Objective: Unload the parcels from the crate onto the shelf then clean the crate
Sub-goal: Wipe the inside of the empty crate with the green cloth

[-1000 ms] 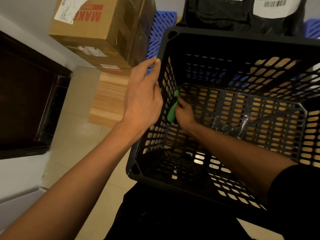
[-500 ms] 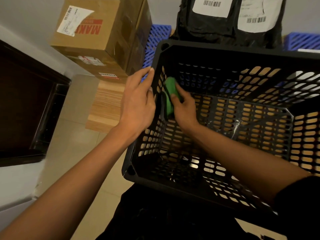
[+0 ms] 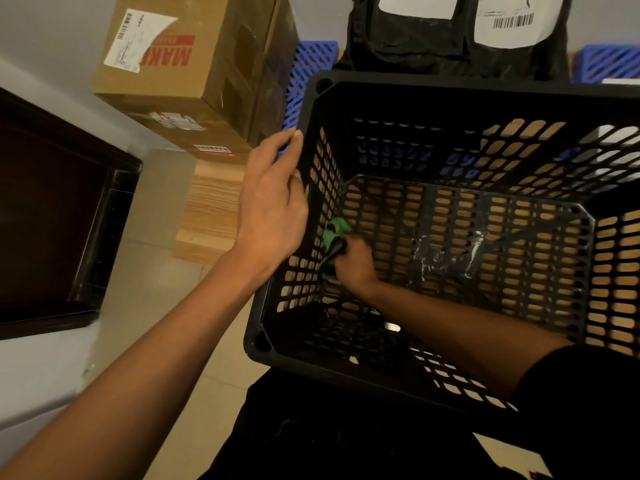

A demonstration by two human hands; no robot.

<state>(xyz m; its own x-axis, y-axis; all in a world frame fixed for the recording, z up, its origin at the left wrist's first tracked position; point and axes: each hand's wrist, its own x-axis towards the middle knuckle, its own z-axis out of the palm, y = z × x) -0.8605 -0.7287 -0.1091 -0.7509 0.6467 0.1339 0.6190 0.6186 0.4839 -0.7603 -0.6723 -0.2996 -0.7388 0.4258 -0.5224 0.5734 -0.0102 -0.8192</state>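
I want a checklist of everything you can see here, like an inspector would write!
Surface: wooden shelf under the boxes; tiled floor below.
Job's things: black crate, no parcels inside, white smears on its bottom; cardboard box and black parcel bags stand beyond it.
Clutter: blue crates behind.
Grippers: left hand flat against the crate's outer wall; right hand grips a green cloth against the inner wall.
Cables: nothing seen.
Surroundings: dark cabinet at left, grey wall.
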